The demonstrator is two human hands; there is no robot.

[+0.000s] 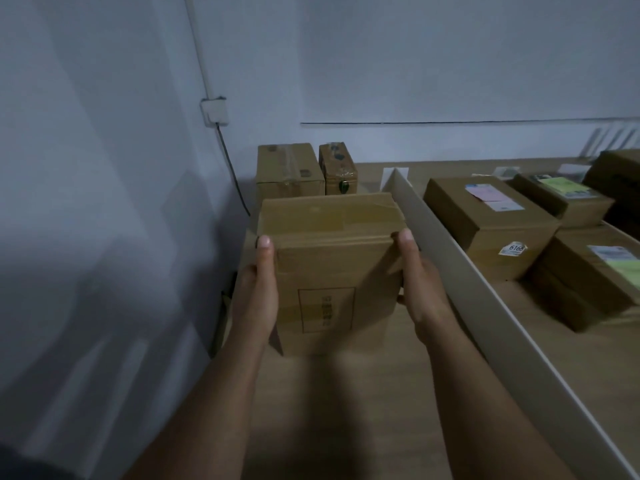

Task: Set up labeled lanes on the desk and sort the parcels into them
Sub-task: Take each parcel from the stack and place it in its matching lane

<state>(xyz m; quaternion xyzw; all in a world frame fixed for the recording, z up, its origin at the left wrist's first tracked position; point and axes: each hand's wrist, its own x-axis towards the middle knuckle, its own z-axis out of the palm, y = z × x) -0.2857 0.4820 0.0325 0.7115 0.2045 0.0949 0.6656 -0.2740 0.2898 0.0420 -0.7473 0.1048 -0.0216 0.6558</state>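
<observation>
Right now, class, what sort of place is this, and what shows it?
Probably a parcel-sorting room: labelled cardboard parcels, a white divider splitting the desk into lanes, and the left hand and right hand holding another box.

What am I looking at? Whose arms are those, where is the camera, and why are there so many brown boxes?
There is no machine here, just a person. The camera sits on their head and looks forward and down, so you see their own arms reaching out. The left hand and the right hand grip a cardboard box, one on each side. Below is a wooden desk. A long white divider splits it into lanes. In the lane by the wall, a wide box and a narrow box stand at the back. Across the divider lies a parcel with a pink label, with more parcels beside it. The person is sorting parcels into lanes.
</observation>
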